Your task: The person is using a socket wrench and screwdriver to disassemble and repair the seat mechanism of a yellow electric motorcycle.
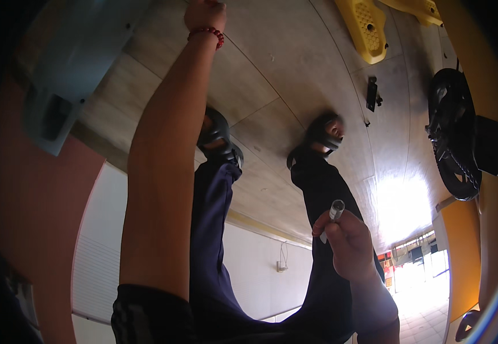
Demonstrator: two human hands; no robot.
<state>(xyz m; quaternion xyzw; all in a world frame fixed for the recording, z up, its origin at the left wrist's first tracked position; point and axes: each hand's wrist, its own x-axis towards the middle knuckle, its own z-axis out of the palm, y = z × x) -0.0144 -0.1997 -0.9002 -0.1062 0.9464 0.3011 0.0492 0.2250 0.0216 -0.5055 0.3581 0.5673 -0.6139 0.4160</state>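
My left hand (205, 17) reaches far forward at the top edge, a red bead bracelet (208, 35) on its wrist. Its fingers look curled in; whatever they may hold is hidden, and the picture's edge cuts the hand off. Closer to me on the right, in front of my dark trouser leg, my right hand (349, 241) is closed on a short silver metal cylinder (336, 210). The cylinder's round, dark end points up and away from the fingertips.
Yellow plastic parts (366, 28) with a honeycomb pattern lie on the plank floor (272, 63) ahead right. A small black bracket (371, 94) is nearby. A black wheel assembly (454, 135) stands at the right edge; a grey-blue panel (83, 63) is at the far left.
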